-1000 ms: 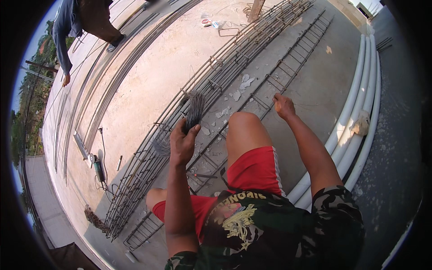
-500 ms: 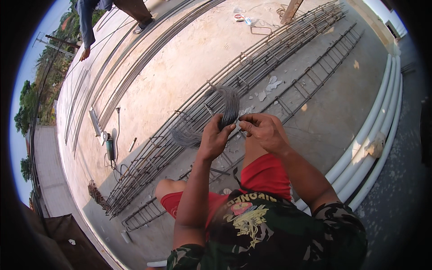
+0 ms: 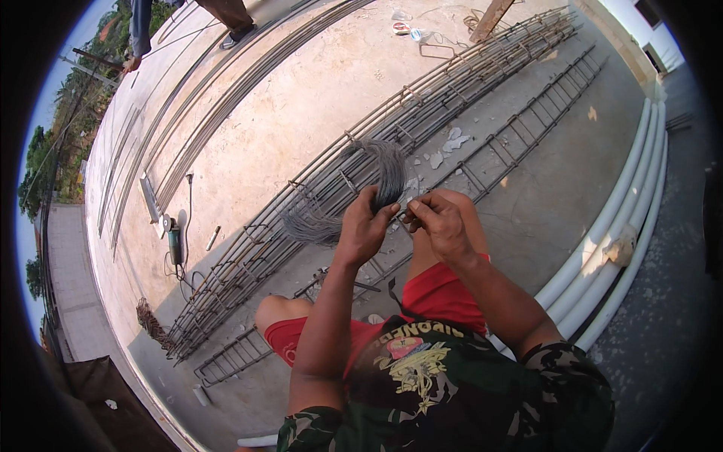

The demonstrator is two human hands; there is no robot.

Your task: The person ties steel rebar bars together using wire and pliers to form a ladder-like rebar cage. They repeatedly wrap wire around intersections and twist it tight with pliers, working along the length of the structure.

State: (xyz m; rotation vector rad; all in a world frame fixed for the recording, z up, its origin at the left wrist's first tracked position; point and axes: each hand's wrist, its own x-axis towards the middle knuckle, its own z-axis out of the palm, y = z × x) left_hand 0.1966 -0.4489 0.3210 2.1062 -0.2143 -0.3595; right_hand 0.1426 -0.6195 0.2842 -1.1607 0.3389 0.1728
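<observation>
Lettering (image 3: 435, 329) marks the shirt (image 3: 482, 369), left fingers (image 3: 366, 197) clasp bundled wire (image 3: 391, 169), right fingers (image 3: 425, 209) pinch together, contents unclear.

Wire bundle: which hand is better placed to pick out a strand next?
Probably the right hand: its fingertips are bunched close beside the wire bundle, while the left hand grips the bundle.

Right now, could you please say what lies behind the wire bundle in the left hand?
Steel rebar cages show behind the wire bundle; whatever it and the left hand cover is hidden.
</observation>
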